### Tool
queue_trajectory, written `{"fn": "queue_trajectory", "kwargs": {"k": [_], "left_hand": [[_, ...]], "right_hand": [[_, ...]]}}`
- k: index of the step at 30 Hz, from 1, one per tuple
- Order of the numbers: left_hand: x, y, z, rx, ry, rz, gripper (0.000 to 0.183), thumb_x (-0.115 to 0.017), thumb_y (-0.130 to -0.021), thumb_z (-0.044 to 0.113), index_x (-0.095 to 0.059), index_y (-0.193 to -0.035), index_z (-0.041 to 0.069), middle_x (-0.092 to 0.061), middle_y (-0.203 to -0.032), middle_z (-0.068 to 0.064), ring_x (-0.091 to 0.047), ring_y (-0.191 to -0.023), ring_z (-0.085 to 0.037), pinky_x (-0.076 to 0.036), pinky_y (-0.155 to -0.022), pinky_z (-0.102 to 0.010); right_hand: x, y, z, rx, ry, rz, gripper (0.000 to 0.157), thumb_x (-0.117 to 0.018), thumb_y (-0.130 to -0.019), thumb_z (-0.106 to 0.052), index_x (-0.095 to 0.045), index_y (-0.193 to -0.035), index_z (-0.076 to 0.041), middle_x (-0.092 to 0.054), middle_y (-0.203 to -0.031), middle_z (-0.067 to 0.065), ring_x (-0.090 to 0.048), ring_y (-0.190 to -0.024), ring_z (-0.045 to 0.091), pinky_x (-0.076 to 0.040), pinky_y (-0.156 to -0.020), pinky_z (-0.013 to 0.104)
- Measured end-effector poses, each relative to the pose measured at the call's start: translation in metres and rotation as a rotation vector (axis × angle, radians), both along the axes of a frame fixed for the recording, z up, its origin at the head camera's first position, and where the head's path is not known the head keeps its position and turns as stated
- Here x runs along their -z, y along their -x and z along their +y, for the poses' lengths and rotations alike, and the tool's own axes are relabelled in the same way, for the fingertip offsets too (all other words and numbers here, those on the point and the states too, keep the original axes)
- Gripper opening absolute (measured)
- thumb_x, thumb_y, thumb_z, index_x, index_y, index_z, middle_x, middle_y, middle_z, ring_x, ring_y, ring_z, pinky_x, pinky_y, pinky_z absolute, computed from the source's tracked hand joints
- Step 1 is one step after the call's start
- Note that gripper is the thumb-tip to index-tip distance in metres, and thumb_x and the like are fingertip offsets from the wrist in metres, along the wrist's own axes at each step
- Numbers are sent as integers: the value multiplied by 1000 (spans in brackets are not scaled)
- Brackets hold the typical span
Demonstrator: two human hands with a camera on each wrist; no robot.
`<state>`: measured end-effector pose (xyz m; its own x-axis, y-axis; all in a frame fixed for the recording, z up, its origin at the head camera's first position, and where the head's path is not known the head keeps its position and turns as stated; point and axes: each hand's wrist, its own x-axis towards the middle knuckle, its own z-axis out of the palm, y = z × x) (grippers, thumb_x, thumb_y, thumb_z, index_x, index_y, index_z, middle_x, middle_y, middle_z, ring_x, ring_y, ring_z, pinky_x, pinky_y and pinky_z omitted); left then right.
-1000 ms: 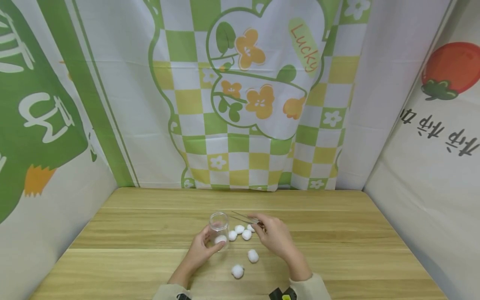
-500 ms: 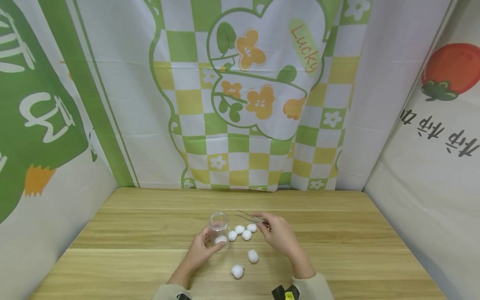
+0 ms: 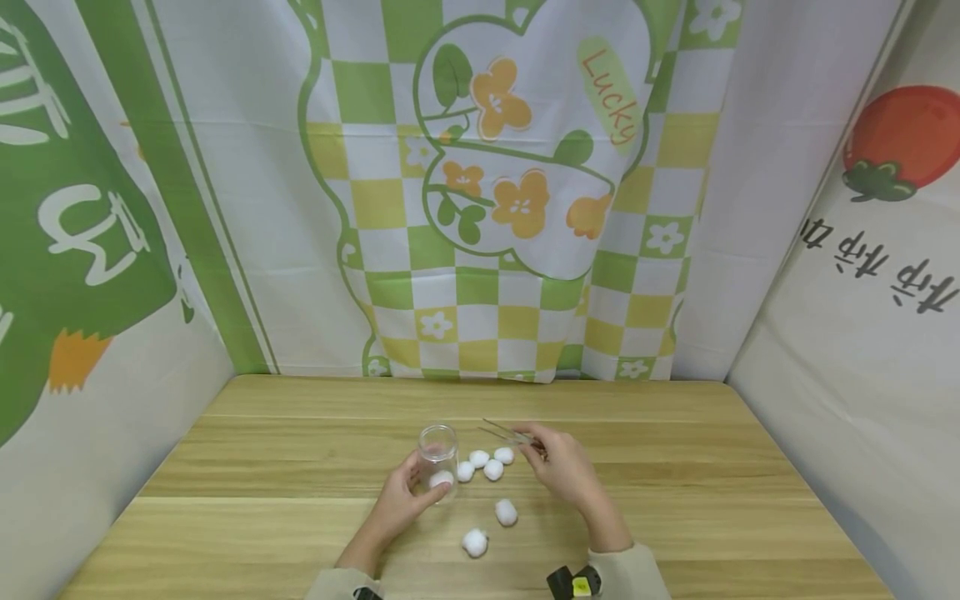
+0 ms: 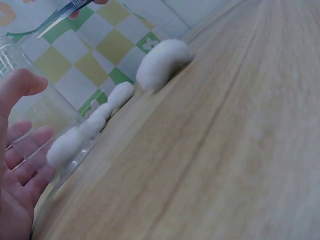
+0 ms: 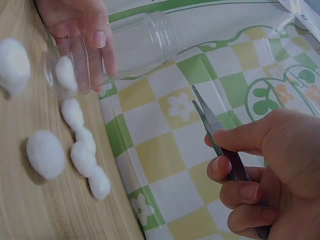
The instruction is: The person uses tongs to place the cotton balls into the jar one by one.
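Note:
My left hand [image 3: 402,498] curls around a clear, lidless jar [image 3: 438,446] standing on the table, its thumb on the near side. Inside, at the bottom, lies a white cotton ball [image 5: 65,73]. My right hand [image 3: 561,468] pinches metal tweezers [image 5: 214,121] between thumb and fingers, above and right of the jar. The tweezer tips are slightly apart with nothing between them, pointing left. Just right of the jar, several cotton balls [image 3: 478,458] sit in a cluster. Two more, a cotton ball [image 3: 506,512] and a nearer cotton ball [image 3: 475,542], lie apart, closer to me.
The wooden table [image 3: 300,467] reaches back to a green-and-yellow checked cloth [image 3: 480,317]. Cloth panels also hang at both sides, the right cloth panel [image 3: 862,350] bearing a strawberry print.
My right hand has drawn back to the right with the tweezers, away from the jar, uncovering the rightmost cotton ball of the cluster. The left hand and jar have stayed put.

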<state>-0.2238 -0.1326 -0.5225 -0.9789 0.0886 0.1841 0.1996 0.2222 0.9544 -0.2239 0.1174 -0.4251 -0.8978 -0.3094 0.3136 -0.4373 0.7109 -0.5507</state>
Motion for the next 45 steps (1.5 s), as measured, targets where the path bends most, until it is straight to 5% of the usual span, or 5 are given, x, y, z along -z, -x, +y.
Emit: {"fn": "queue_trajectory", "kwargs": {"k": [14, 24, 45], "left_hand": [[1, 0, 0, 1, -4, -1, 60, -75, -81, 10, -50, -135, 1, -59, -134, -21, -54, -128, -38, -41, -112, -50], [0, 0, 1, -8, -11, -14, 59, -75, -81, 10, -50, -134, 2, -59, -134, -23, -54, -128, -38, -40, -113, -51], [2, 0, -1, 5, 15, -16, 61, -75, -81, 12, -49, -135, 2, -54, -139, -23, -51, -131, -41, -38, -114, -52]], "right_hand": [[5, 5, 3, 0, -3, -77, 25, -60, -93, -8, -64, -118, -7, -63, -68, 4, -41, -55, 5, -33, -48, 16], [12, 9, 6, -10, 11, -131, 27, -59, -93, -7, -63, -120, -7, -70, -82, 15, -46, -57, 7, -37, -48, 17], [30, 17, 14, 74, -83, -144, 21, -63, -91, -10, -66, -112, -11, -67, -78, 4, -50, -66, 10, -39, -56, 23]]}}
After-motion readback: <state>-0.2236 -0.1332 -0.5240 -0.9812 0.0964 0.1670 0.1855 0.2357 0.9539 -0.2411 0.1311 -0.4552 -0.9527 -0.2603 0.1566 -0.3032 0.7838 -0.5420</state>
